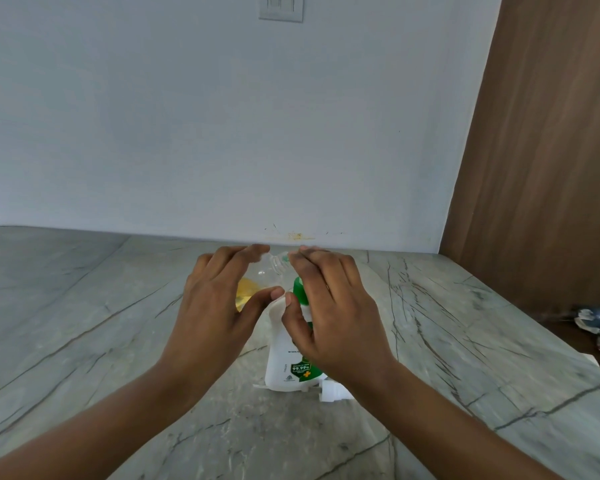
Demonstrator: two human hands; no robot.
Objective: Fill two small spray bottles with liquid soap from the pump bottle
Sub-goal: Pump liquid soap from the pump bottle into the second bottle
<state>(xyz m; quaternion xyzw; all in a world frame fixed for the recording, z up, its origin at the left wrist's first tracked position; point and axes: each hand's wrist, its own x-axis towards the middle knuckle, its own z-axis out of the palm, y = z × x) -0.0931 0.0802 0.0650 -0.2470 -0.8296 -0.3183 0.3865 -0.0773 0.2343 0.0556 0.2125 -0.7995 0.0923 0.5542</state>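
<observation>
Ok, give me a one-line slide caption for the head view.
Two bare hands, left hand and right hand, hover over a white plastic soap bottle on a grey veined stone counter.

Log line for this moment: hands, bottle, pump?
left hand: open, over bottle | right hand: open | soap bottle: upright, marble counter | pump head: off, beside base

Two bare forearms with no sleeves, watches or bracelets end in the bare left hand (219, 306) and bare right hand (333, 313), nails short and unpainted.
</observation>
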